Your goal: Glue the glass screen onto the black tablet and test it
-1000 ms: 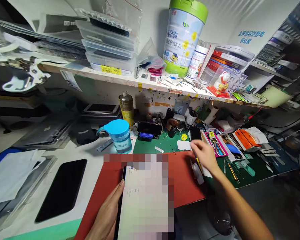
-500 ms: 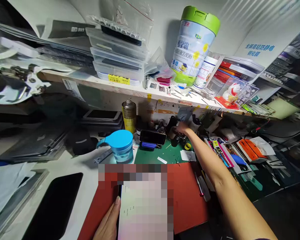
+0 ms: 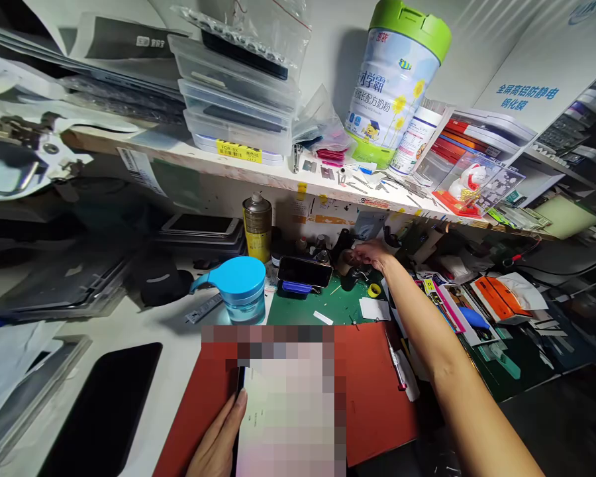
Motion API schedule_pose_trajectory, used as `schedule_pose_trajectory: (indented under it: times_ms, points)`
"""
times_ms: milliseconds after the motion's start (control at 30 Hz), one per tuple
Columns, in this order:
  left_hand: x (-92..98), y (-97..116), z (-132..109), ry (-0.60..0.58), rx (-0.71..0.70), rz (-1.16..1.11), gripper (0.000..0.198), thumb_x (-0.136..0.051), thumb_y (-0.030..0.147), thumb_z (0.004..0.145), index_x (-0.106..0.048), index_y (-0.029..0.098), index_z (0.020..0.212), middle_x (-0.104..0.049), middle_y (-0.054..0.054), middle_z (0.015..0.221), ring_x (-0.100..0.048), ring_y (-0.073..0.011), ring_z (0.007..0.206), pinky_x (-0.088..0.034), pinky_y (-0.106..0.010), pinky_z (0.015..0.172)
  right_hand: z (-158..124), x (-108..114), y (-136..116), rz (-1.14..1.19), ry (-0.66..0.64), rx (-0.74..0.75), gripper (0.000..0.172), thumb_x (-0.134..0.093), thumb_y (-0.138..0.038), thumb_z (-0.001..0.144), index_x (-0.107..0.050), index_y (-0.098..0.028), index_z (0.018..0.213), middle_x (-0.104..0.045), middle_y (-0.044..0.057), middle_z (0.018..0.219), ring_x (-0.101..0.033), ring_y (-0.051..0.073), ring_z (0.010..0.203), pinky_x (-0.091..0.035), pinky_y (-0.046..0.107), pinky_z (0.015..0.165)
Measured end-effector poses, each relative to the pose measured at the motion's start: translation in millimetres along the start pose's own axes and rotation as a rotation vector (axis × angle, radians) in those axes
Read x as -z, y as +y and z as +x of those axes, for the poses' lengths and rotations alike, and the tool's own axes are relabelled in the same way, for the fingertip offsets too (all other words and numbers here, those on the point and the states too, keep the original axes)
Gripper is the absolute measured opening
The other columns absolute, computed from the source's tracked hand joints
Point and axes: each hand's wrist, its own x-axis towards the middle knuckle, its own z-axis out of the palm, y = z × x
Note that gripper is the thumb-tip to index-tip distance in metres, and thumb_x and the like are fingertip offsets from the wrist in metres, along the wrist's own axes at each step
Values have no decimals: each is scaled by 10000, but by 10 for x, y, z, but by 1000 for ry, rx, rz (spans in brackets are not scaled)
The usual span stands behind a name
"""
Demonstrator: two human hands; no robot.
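My left hand (image 3: 219, 434) grips the left edge of a tablet (image 3: 283, 417) with a bright, pale screen, its thumb along the rim. Much of the screen is blurred out by blocks. The tablet is over a red mat (image 3: 377, 391). My right arm stretches to the back of the bench, where my right hand (image 3: 372, 254) has its fingers bent in beside a brown roll-like thing (image 3: 347, 260) among dark small items. What its fingertips hold is too small to make out. A yellow ring (image 3: 374, 290) lies just below that hand.
A lidded blue cup (image 3: 243, 288) stands left of a propped phone (image 3: 305, 271). Behind it is a spray can (image 3: 257, 225). A screwdriver (image 3: 395, 361) lies on the mat's right side. A black panel (image 3: 104, 411) lies at left. A loaded shelf (image 3: 273, 177) overhangs the bench.
The view has shifted slightly. My right hand has turned at the back of the bench and shows more of its back and fingers. My left hand keeps its grip on the tablet.
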Motion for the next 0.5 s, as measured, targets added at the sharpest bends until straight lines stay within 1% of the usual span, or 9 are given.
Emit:
schedule_pose_trajectory:
  times_ms: [100, 167, 233, 300, 400, 500]
  points:
    - [-83, 76, -76, 12, 62, -26, 345, -729, 359, 1011, -704, 255, 1340, -557, -46, 1675, -465, -279, 1591, -328, -510, 1350, -37, 45, 53, 64, 9, 61, 387, -712, -410, 1056, -662, -194, 1374, -680, 111, 1390, -712, 261, 1170, -634, 478, 990]
    - [-113, 106, -107, 12, 85, -30, 428, -743, 357, 1005, -666, 252, 1412, -538, -62, 1689, -478, -300, 1581, -347, -523, 1339, -57, 71, 88, 97, 23, 100, 397, -718, -408, 1052, -659, -190, 1378, -679, 111, 1391, -712, 264, 1173, -634, 482, 988]
    - [-117, 110, -112, -9, 114, -35, 530, -758, 365, 998, -614, 258, 1496, -549, -81, 1679, -519, -325, 1549, -392, -541, 1313, -67, 89, 115, 126, 39, 138, 405, -724, -407, 1048, -657, -187, 1381, -678, 112, 1392, -712, 267, 1176, -634, 485, 987]
    - [-102, 94, -99, -52, 133, -49, 611, -769, 375, 991, -566, 268, 1558, -618, -104, 1612, -597, -340, 1481, -456, -551, 1269, -67, 96, 133, 154, 50, 174, 403, -724, -406, 1048, -658, -187, 1380, -678, 112, 1392, -711, 268, 1179, -633, 486, 990]
    - [-72, 67, -78, -93, 123, -60, 639, -794, 377, 975, -579, 252, 1563, -740, -139, 1446, -713, -350, 1339, -535, -545, 1198, -59, 100, 148, 201, 55, 216, 399, -724, -405, 1049, -660, -187, 1377, -679, 111, 1392, -710, 268, 1182, -632, 488, 995]
    - [-61, 60, -78, -92, 112, -64, 653, -834, 374, 945, -610, 228, 1541, -769, -160, 1383, -748, -359, 1278, -545, -558, 1184, -56, 117, 163, 250, 67, 229, 404, -725, -406, 1047, -658, -187, 1381, -676, 112, 1397, -709, 270, 1185, -631, 489, 994]
